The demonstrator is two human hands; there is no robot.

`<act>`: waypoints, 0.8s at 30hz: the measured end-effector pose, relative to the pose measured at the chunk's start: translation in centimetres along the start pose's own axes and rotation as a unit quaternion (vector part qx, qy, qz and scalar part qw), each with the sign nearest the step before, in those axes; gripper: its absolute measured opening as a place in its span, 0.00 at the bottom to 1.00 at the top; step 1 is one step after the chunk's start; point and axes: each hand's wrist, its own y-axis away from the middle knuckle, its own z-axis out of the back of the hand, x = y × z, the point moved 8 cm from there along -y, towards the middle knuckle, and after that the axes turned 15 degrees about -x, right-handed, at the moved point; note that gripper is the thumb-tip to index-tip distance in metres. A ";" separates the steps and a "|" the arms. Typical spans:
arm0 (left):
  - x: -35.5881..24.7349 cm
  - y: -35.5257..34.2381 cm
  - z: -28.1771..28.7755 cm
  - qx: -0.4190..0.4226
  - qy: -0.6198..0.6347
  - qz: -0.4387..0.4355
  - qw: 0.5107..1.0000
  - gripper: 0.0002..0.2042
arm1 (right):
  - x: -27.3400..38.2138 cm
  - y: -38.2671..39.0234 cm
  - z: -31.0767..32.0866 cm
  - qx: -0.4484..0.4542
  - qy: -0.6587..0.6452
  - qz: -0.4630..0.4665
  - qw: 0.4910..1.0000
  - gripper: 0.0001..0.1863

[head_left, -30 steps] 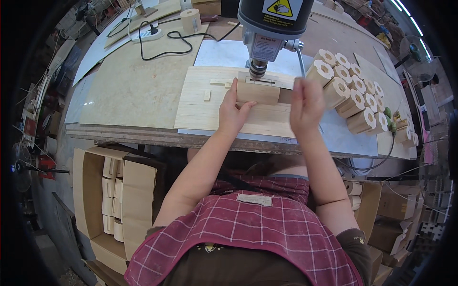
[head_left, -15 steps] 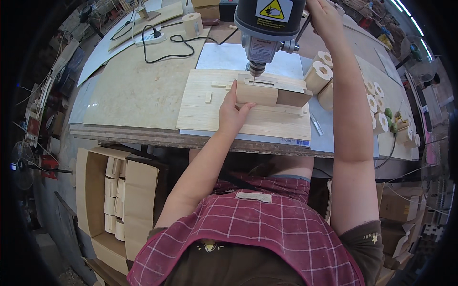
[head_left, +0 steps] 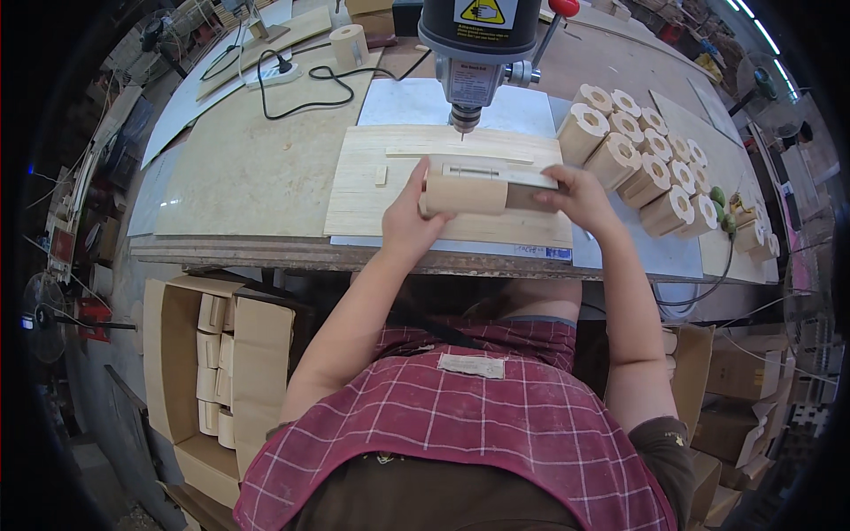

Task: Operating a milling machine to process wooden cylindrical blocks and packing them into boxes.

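Between my two hands is a pale wooden block [head_left: 467, 194] with a rounded front, fitted on a grey flat-sided jig with a slotted top plate [head_left: 520, 174]. My left hand [head_left: 412, 217] grips the block's left end, thumb in front. At the other end my right hand [head_left: 582, 199] grips the jig, its fingers over the top plate. Both pieces are slightly smeared by motion. Behind them stands a bench drill press [head_left: 478, 75], its chuck [head_left: 465, 118] and thin bit over the light wooden base board [head_left: 372, 190]. A strip of wood [head_left: 443, 154] runs along that board.
Several hollow wooden cylinders [head_left: 614, 157] stand on the right of the table. Left lie a power strip [head_left: 272, 75] with a black cable and one lone cylinder [head_left: 349, 46]. The drill lever's red knob [head_left: 564, 7] is above. A cardboard box [head_left: 264, 380] of wooden pieces sits below left.
My right hand has let go of the drill lever and come down onto the jig. Block and jig have moved toward me, away from the bit, which now shows above them.
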 end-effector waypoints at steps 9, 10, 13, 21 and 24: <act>-0.7 2.8 10.2 0.037 0.146 0.142 0.978 0.31 | -1.1 7.2 5.1 0.023 -0.152 -0.103 0.983 0.16; -0.2 2.5 10.8 0.020 0.190 0.170 0.967 0.28 | -0.9 7.9 5.4 0.026 -0.144 -0.112 0.983 0.14; 0.1 2.8 12.0 0.009 0.181 0.228 0.957 0.25 | 2.4 9.6 5.8 0.000 -0.157 0.008 0.988 0.13; 0.7 4.9 9.9 -0.013 0.176 0.298 0.938 0.21 | 3.5 10.4 3.8 -0.065 -0.294 0.004 0.954 0.12; 0.9 5.0 9.3 0.004 0.151 0.275 0.949 0.21 | 2.7 10.6 3.3 -0.065 -0.308 -0.002 0.949 0.11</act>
